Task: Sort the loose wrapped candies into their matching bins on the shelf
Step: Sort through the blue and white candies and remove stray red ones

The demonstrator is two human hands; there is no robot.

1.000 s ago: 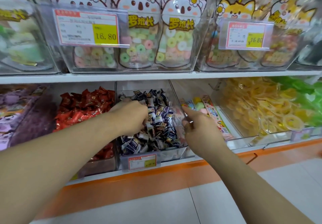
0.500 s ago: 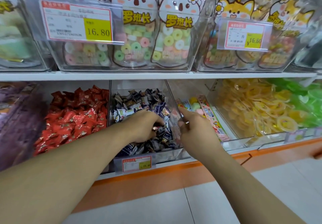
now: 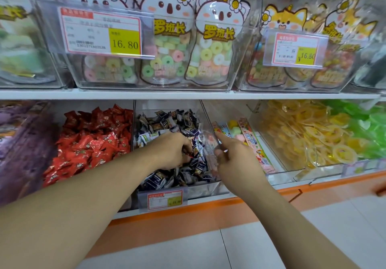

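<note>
Head view: red candy (image 3: 189, 154) inside left grip (image 3: 173, 151), over dark-wrapped candies (image 3: 177, 122).

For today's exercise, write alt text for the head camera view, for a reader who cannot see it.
A person's left hand digs, fingers curled, into a clear bin of dark blue wrapped candies, while the right hand grips that bin's right wall. A bin of red wrapped candies sits left of it; koala-printed bags of ring gummies fill the shelf above.
</note>
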